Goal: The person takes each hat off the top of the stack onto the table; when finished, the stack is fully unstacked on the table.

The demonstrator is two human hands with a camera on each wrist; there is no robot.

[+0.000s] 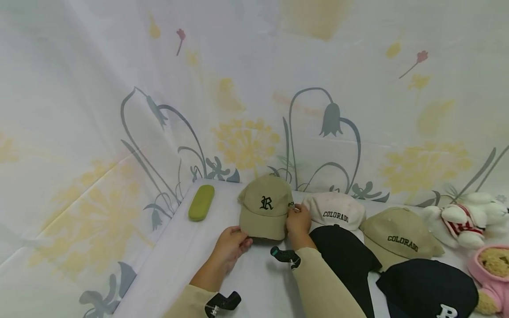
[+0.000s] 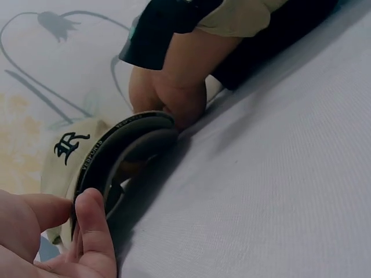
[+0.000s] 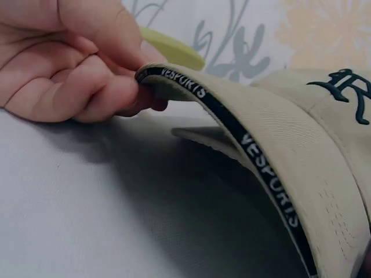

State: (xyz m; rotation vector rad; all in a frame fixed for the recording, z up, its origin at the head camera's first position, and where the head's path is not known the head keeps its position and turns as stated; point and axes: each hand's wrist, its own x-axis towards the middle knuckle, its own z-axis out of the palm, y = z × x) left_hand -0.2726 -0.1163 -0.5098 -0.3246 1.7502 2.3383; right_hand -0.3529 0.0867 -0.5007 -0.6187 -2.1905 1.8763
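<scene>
A beige cap with a dark embroidered R faces me on the white table, its brim towards me. My left hand pinches the brim's left corner between thumb and fingers. At the cap's right side, my right hand grips the edge near where brim and crown meet. In the right wrist view, the brim arches above the tabletop, showing dark tape lettered VESPORTS along its edge. Beneath it appears a second curved brim edge; the rest of that piece is hidden. The left hand also shows there.
A green oblong case lies left of the cap. To the right are a white COLORADO cap, a beige COLORADO cap, a black cap and a navy cap. Plush toys sit far right. A printed curtain hangs behind.
</scene>
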